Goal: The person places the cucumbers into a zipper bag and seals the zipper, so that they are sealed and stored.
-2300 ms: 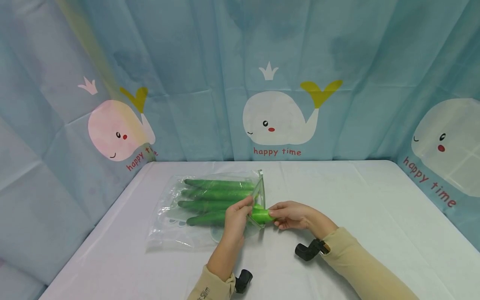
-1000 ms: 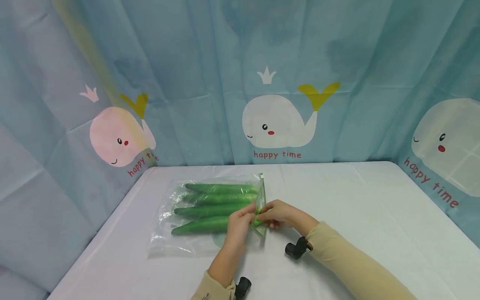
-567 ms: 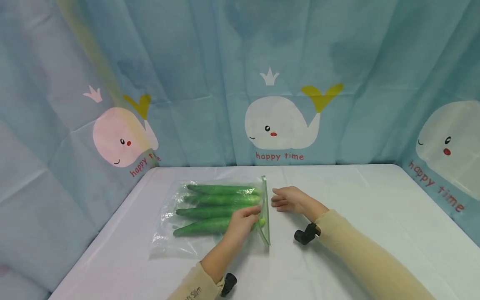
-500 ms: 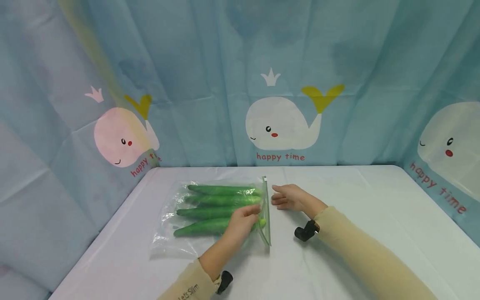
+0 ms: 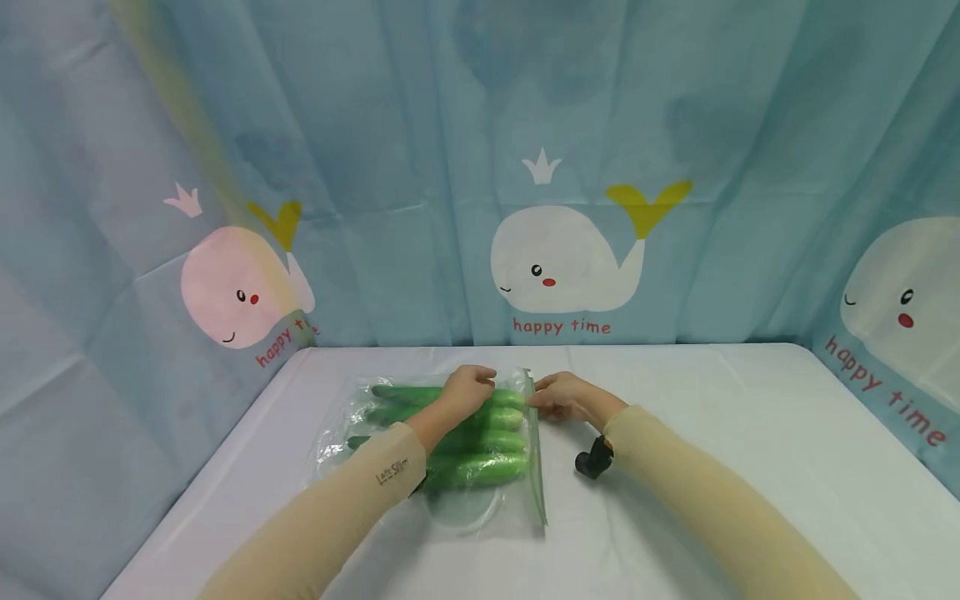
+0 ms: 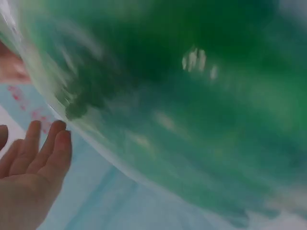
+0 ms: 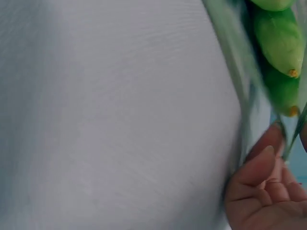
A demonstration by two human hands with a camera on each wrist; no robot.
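A clear zip bag point(image 5: 517, 504) lies flat on the white table with several long green cucumbers point(image 5: 480, 471) inside, side by side. Its greenish zip strip point(image 5: 537, 467) runs along the right edge. Over the far part of the bag is my left hand point(image 5: 467, 390), its fingers extended; in the left wrist view that hand point(image 6: 36, 175) has spread fingers beside the blurred bag. My right hand point(image 5: 568, 397) pinches the far end of the zip edge. In the right wrist view, thumb and forefinger of this hand point(image 7: 264, 187) meet the strip below the pale cucumber tips point(image 7: 283, 43).
Whale-printed blue curtains point(image 5: 420, 275) stand behind the table and at both sides. White tabletop point(image 5: 690, 433) stretches to the right of the bag. A black wrist camera point(image 5: 595, 458) sits under the right sleeve.
My right hand pushed the last cucumber's end into the bag, drew back, then came to the zip edge. My left hand left the opening and moved to the far side of the bag.
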